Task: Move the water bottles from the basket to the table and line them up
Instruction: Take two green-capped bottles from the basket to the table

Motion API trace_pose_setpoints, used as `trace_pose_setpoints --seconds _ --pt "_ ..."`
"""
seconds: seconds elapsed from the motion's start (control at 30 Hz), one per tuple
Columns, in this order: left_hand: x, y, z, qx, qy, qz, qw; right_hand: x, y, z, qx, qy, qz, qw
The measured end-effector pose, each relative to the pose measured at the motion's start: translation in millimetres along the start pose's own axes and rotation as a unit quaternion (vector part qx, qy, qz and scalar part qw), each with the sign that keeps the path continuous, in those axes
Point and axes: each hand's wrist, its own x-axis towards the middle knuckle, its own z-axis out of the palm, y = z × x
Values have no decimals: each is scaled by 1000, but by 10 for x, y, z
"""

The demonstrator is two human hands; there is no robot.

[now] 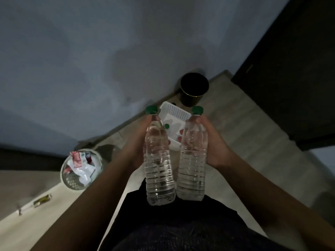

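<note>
Your left hand (137, 142) is curled round the upper body of the left water bottle (159, 167), and your right hand (215, 142) grips the right water bottle (193, 160) the same way. Both hold the clear plastic just under the green caps, with the fingertips showing on the inner sides. The two bottles hang just beside each other on the near side of the white basket (176, 113), bases toward your dark clothing and caps tipped away from you. The basket sits on the floor (244, 134), seen through the gap between the bottle necks, and one green cap (167, 126) shows inside it. Just beyond the basket a black round bin (194, 89) stands against the wall (90, 51). Well to the left of the basket is a mesh waste bin (81, 169) holding crumpled wrappers. Right of the basket, bare floor runs to a dark door (290, 69). Your forearms come in from the lower corners and converge toward the basket.
</note>
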Motion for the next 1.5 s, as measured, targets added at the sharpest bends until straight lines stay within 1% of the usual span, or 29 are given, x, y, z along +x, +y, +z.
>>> trace_pose_setpoints --seconds 0.1,0.17,0.27,0.33,0.43,0.5,0.53,0.6,0.7,0.77,0.83,0.93,1.0,1.07,1.17,1.27,1.4,1.43,1.5 --pt "-186 -278 -5 -14 9 22 1000 -71 116 -36 -33 -40 8 999" --pt "-286 -444 -20 -36 6 26 999 -87 212 -33 -47 -57 33 997" --pt "-481 -644 -27 -113 17 13 993 -88 367 -51 -79 -56 77 992" --pt "-605 -786 -80 -160 27 -6 987 -115 445 -68 -95 -76 97 988" --pt "-749 -982 -174 -205 80 -22 975 -144 504 34 -112 -111 122 980" --pt "-856 -1040 -241 -234 110 -10 966 -106 560 149 -124 -120 137 975" --pt "-910 -1060 -293 -251 112 -3 962 -72 593 215 -125 -119 143 975" --pt "-1026 -1101 -403 -309 99 12 946 -1 663 326 -114 -118 163 973" --pt "-1208 -1222 -595 -419 105 46 901 30 758 533 -87 -127 213 965" --pt "-1377 -1292 -727 -447 105 59 886 29 846 703 -105 -151 236 954" --pt "-1570 -1384 -893 -462 94 72 879 9 978 883 -135 -174 253 942" --pt "-1921 -1549 -1181 -476 83 100 870 -62 1277 1172 -168 -209 260 928" --pt "-2195 -1663 -1392 -466 82 111 874 -121 1528 1363 -181 -235 256 920" --pt "-2502 -1792 -1622 -452 81 119 880 -193 1831 1562 -178 -269 263 909" --pt "-3010 -2009 -1975 -469 88 135 869 -351 2346 1868 -165 -299 287 895" --pt "-3499 -2193 -2272 -493 140 152 845 -549 2869 2151 -144 -326 302 884" --pt "-4003 -2406 -2627 -520 222 192 802 -772 3505 2474 -61 -348 312 882" --pt "-4107 -2453 -2703 -528 235 204 790 -805 3640 2552 -50 -352 318 879" --pt "-4302 -2552 -2834 -550 237 221 770 -860 3864 2717 -60 -348 331 875"
